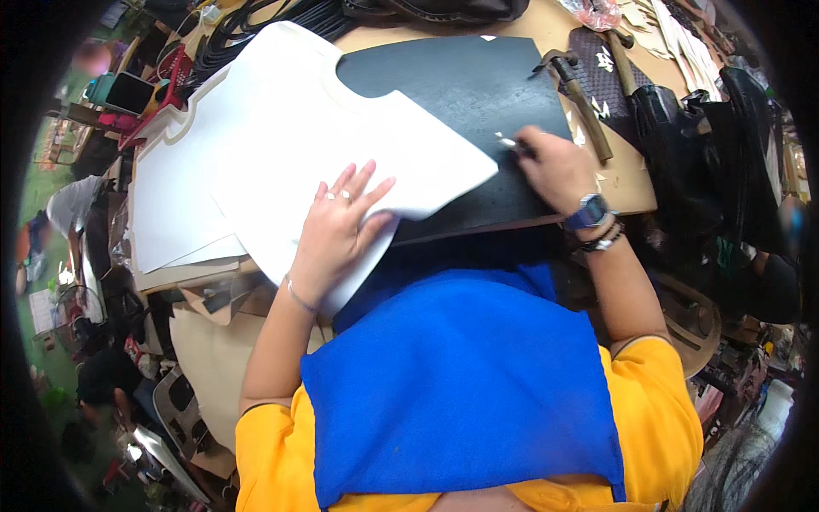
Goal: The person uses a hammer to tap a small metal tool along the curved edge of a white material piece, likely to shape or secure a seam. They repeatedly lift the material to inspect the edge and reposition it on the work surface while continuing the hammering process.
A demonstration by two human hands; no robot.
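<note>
White sheet [341, 115] lay under left hand [339, 218], long axis running outward beyond it, pointed corner reaching over black board [465, 85] to just short of right hand [550, 166]. Left hand nearer — right on sheet, palm down, fingers spread, laid flat rather than grasping. Right hand curled round small tool [508, 142], too blurred to name — pale tip leftward, toward sheet.

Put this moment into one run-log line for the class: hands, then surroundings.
left hand: spread on white sheet | right hand: holding small blurred tool over black board | nearby: hammer at board's right edge
</note>
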